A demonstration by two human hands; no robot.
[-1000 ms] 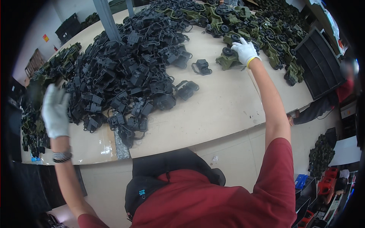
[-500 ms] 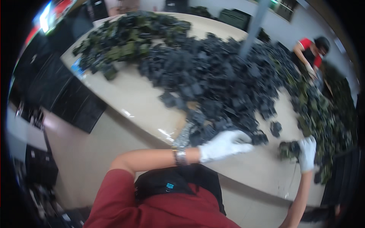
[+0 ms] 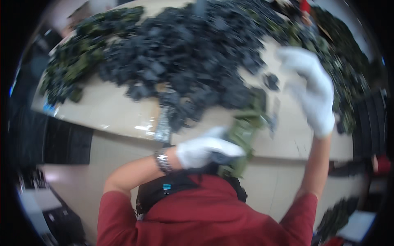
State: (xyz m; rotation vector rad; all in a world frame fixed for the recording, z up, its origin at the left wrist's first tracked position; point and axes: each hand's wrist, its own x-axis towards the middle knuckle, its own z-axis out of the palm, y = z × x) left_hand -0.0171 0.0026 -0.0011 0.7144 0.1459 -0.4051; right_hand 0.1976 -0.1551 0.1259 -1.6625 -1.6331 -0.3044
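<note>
My left hand [image 3: 205, 151], in a white glove, is closed on an olive-green fabric piece [image 3: 245, 129] at the table's front edge. The piece stretches from the tabletop down toward my waist, and its exact kind is blurred. Under the same fingers is a small dark item [image 3: 221, 158]. My right hand [image 3: 310, 86], also gloved in white, is raised over the right part of the table. Its fingers and thumb are apart, smeared by motion, with nothing seen between them. Just left of it lies a small dark piece [image 3: 271, 81] on its own.
A large heap of dark grey pieces [image 3: 176, 49] covers the pale table [image 3: 115, 119]. Green-and-dark heaps lie at the left [image 3: 78, 61] and the right [image 3: 344, 90]. Silver tape [image 3: 163, 123] marks the front edge. A red sleeve [image 3: 304, 6] shows at the far right.
My right hand has left the green-and-dark bundle on the table and risen, opening. My left hand has come nearer my body and closed on the green fabric piece. The view has tilted down.
</note>
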